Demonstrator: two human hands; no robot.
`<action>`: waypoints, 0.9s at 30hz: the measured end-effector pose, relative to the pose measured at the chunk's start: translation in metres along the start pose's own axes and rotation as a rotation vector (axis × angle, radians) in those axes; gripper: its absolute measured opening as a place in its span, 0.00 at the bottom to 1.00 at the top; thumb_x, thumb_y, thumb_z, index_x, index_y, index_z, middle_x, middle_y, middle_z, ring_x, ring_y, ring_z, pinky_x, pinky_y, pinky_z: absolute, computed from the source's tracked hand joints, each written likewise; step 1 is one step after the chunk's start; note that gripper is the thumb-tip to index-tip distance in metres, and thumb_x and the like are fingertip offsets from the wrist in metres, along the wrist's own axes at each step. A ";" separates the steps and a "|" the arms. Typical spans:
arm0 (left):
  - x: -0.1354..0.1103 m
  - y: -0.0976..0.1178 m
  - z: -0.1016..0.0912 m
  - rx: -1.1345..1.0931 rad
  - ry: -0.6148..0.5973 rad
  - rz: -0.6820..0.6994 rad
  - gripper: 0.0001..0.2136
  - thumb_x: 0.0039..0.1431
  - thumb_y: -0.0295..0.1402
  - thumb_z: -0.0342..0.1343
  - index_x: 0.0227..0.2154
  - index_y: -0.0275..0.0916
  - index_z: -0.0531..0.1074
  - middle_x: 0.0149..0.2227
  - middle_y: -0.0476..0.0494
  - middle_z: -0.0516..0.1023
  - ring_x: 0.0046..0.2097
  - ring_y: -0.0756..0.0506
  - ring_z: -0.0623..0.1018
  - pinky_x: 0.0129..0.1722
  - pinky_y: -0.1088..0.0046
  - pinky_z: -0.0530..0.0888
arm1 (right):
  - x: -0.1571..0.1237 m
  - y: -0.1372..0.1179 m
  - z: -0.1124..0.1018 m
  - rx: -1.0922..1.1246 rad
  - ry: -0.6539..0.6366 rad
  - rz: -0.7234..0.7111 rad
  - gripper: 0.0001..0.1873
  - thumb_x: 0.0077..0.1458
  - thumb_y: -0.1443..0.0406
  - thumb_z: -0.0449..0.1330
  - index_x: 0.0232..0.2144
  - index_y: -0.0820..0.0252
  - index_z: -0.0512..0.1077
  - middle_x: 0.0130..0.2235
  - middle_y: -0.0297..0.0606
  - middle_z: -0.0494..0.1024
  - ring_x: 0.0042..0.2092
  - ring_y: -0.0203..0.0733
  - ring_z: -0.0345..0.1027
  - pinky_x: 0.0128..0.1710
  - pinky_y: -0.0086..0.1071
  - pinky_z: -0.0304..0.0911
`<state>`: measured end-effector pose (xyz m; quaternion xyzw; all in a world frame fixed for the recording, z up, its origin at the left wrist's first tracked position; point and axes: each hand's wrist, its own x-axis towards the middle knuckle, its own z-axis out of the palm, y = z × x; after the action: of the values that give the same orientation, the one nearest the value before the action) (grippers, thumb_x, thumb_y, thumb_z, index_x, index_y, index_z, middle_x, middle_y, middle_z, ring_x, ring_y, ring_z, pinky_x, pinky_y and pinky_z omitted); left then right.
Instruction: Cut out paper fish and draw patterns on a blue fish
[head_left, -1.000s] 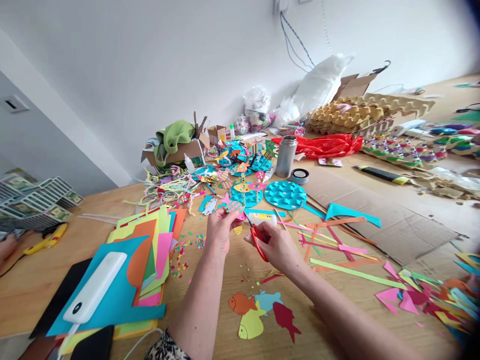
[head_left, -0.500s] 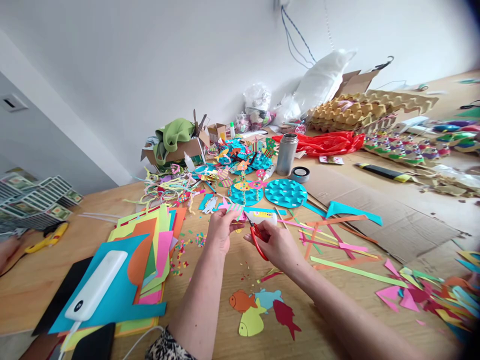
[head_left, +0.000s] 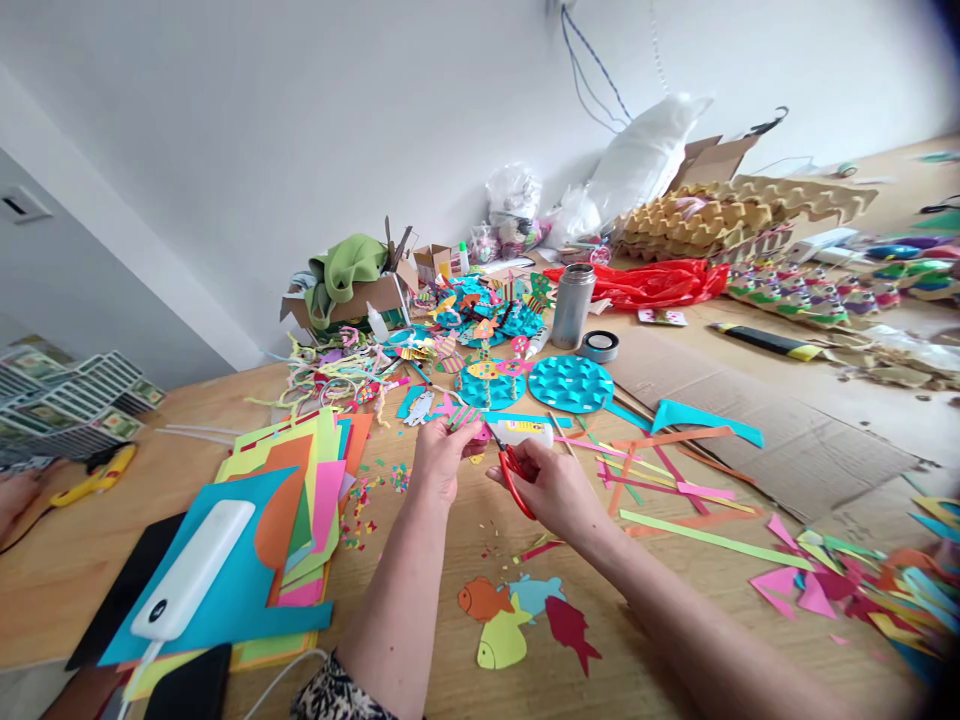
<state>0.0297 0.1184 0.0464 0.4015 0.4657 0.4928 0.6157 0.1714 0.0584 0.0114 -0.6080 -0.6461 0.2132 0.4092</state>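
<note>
My left hand (head_left: 442, 455) pinches a pink paper fish (head_left: 463, 414) with green stripes. In my right hand (head_left: 551, 490) are red-handled scissors (head_left: 513, 480), their blades pointing up and left toward the fish's right edge. Whether the blades touch the paper I cannot tell. Just behind the scissors lies a white glue bottle (head_left: 525, 432). Nearer to me on the table are paper fish cutouts: an orange one (head_left: 484, 600), a light blue one (head_left: 538, 596), a yellow one (head_left: 502, 638) and a dark red one (head_left: 572, 632).
Coloured paper sheets (head_left: 300, 520) with a white power bank (head_left: 196, 565) on top lie left. Paper strips (head_left: 705, 540) and scraps spread right. Behind are blue round bases (head_left: 571, 385), a metal flask (head_left: 573, 308) and a tape roll (head_left: 600, 346). Another person's hand (head_left: 16, 500) is by a yellow glue gun (head_left: 96, 478).
The striped fish has tilted in my left hand, so its stripes show at a different angle. My right hand and the scissors have stayed almost in place.
</note>
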 end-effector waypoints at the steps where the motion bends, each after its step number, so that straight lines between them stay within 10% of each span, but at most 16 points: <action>1: 0.000 0.000 0.000 0.004 -0.002 -0.003 0.10 0.38 0.32 0.68 0.24 0.34 0.75 0.23 0.47 0.77 0.24 0.50 0.76 0.28 0.75 0.75 | 0.000 0.000 0.000 0.002 -0.001 -0.003 0.22 0.53 0.45 0.58 0.24 0.56 0.64 0.21 0.35 0.71 0.22 0.37 0.60 0.22 0.30 0.50; 27: 0.001 0.001 -0.002 0.044 0.006 -0.036 0.10 0.37 0.34 0.68 0.21 0.35 0.75 0.21 0.46 0.77 0.23 0.50 0.75 0.27 0.75 0.74 | 0.000 0.000 0.000 -0.042 0.000 -0.029 0.21 0.54 0.47 0.57 0.23 0.54 0.60 0.21 0.34 0.71 0.21 0.37 0.60 0.23 0.30 0.50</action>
<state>0.0274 0.1194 0.0466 0.4049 0.4854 0.4726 0.6141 0.1716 0.0579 0.0114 -0.6072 -0.6590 0.1936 0.3994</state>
